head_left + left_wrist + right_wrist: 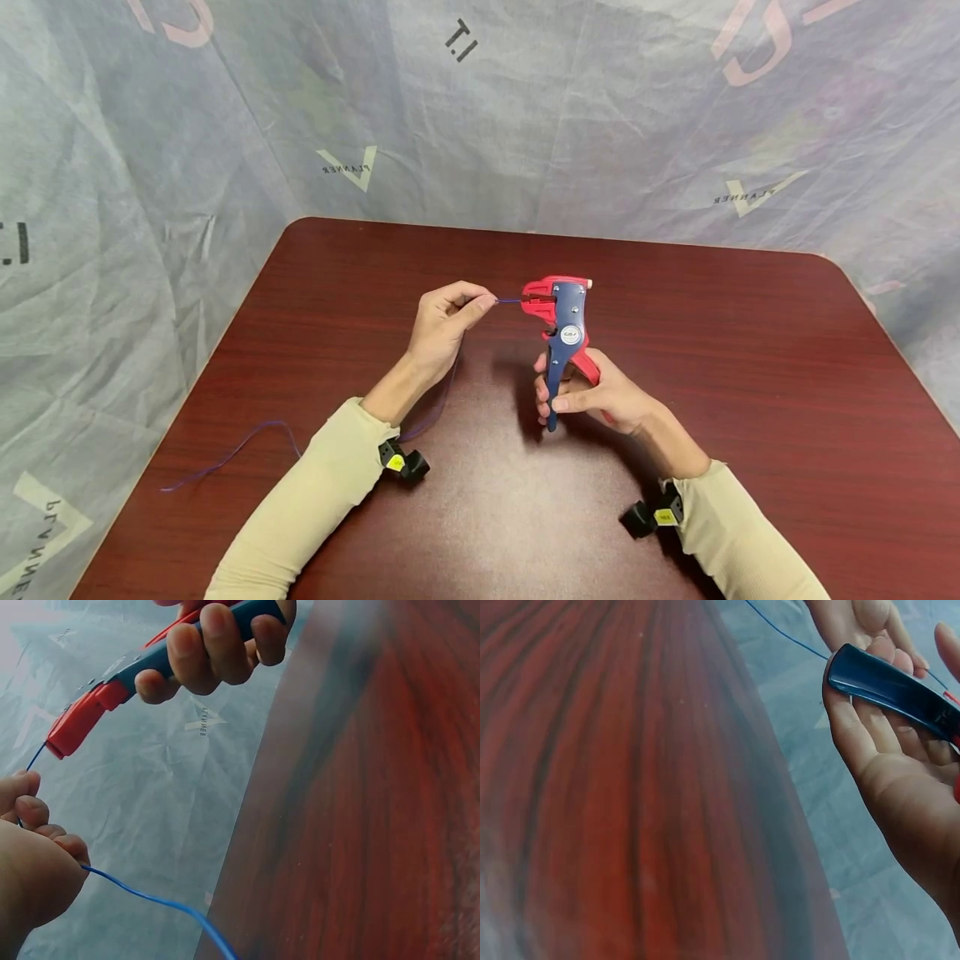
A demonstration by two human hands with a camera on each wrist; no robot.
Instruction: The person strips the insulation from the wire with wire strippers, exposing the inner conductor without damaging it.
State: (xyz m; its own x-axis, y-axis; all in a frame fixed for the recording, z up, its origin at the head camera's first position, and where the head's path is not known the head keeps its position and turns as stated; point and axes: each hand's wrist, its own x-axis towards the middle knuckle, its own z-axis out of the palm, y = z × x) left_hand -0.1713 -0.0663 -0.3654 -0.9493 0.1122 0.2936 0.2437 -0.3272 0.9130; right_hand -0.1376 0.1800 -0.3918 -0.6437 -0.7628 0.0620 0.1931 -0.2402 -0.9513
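Printed sheeting (pixel 525 108) stands behind a reddish-brown tabletop (pixel 720 375). Above it the left hand (pixel 442 329) pinches the wire (pixel 508 301) between thumb and fingers, apparently to keep a short length straight and steady; the right hand (pixel 600 396) wraps its fingers round the handles of the stripper (pixel 570 312), its red head turned leftward, presumably so that its mouth faces the wire. The wire bridges the small gap from the left fingertips to that mouth (how deep it goes is hidden), its slack trailing past the left sleeve (pixel 330 475) onto the tabletop.
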